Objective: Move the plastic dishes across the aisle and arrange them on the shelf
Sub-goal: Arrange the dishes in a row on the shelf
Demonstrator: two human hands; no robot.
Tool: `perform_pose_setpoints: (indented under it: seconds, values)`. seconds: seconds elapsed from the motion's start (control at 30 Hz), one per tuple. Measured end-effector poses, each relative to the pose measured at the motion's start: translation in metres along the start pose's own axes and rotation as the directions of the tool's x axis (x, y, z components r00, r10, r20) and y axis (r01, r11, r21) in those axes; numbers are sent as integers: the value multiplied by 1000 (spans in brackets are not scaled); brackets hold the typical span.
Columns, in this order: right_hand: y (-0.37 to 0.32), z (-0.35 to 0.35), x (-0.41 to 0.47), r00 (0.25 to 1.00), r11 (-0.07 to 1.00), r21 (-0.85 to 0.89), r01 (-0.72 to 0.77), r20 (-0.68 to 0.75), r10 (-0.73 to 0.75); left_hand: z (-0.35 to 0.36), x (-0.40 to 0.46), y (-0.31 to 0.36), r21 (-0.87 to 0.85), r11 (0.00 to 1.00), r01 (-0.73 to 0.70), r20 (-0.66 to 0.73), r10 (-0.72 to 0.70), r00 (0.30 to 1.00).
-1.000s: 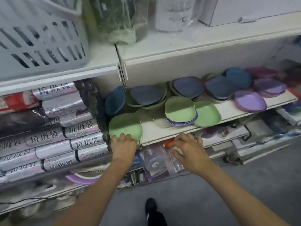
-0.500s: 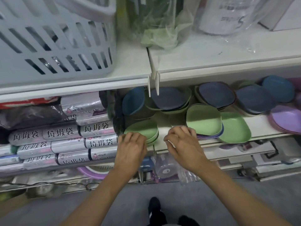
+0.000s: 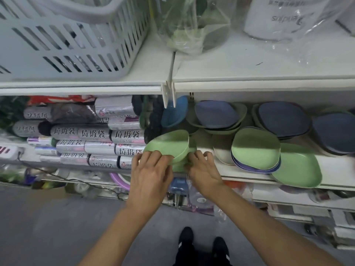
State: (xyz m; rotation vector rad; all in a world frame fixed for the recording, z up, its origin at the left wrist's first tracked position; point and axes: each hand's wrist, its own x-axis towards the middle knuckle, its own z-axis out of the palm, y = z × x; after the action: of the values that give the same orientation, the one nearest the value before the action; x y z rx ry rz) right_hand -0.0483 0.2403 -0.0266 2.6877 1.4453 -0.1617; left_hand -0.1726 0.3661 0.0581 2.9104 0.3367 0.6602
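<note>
A green plastic dish (image 3: 169, 144) is tilted up at the left front of the white shelf (image 3: 326, 166). My left hand (image 3: 149, 175) grips its near rim. My right hand (image 3: 203, 169) holds the edge of a second green dish (image 3: 179, 166) lying under it. More dishes fill the shelf: a green one atop a purple stack (image 3: 255, 148), a flat green dish (image 3: 296, 167) overhanging the front edge, dark blue dishes (image 3: 282, 120) in green ones at the back, and a blue dish (image 3: 174, 112) standing on edge.
Rolls of silver-packed bin bags (image 3: 92, 143) fill the shelf bay to the left. A grey slotted basket (image 3: 67, 35) and plastic-wrapped goods (image 3: 192, 22) stand on the shelf above. Packaged items crowd the lower shelves. My feet (image 3: 201, 244) stand on the grey aisle floor.
The camera has moved closer to the shelf. My left hand has tipped the top green dish up off the one below, and my right hand has moved left onto the lower dish's edge.
</note>
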Motion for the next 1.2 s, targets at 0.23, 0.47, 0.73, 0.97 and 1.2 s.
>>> perform_pose_setpoints:
  seconds: [0.23, 0.47, 0.73, 0.97, 1.2]
  values:
    - [49, -26, -38, 950, 999, 4, 54, -309, -50, -10, 5, 29, 112, 989, 97, -50, -92, 995]
    - [68, -62, -67, 823, 974, 3, 229, -534, -192, -32, -8, 20, 190, 969, 156, -99, -139, 985]
    - [-34, -101, -43, 604, 844, 0, 536, -699, -383, -101, -86, -51, 290, 878, 382, -248, -316, 916]
    - [-217, -132, 7, 459, 633, -35, 773, -658, -597, -176, -217, -155, 290, 754, 589, -378, -476, 794]
    - [-498, -140, 39, 278, 387, -59, 920, -598, -752, -278, -408, -269, 327, 532, 781, -479, -619, 622]
